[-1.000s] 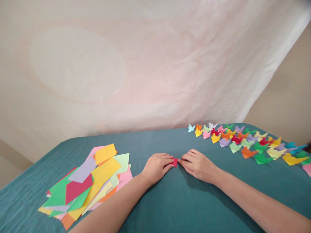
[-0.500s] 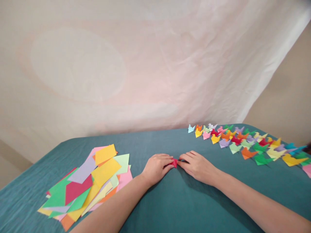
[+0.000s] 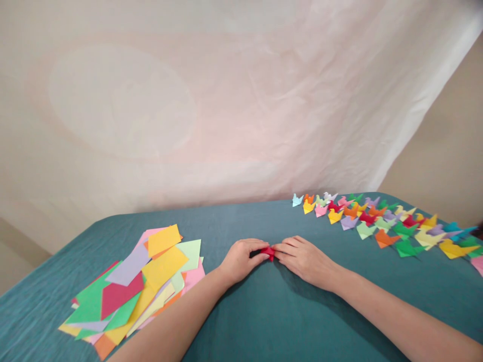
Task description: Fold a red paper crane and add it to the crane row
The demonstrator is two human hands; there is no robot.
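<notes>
A small folded piece of red paper (image 3: 268,253) is between my two hands, over the middle of the teal cloth. My left hand (image 3: 244,257) pinches its left side between thumb and fingers. From the right, my right hand (image 3: 304,259) has its fingers closed together on the paper's other edge; the thumb is mostly hidden. The exact shape of the folds is too small to make out.
A loose pile of coloured paper sheets (image 3: 124,284) lies on the left of the teal-covered table (image 3: 241,322). Rows of small folded paper birds (image 3: 385,238) stand at the right. Behind the table hangs a pale cloth (image 3: 226,100).
My right hand's fingers have come closer together and slightly left onto the red paper. The paper's visible shape has shifted a little, and the left thumb has opened slightly from the fingers.
</notes>
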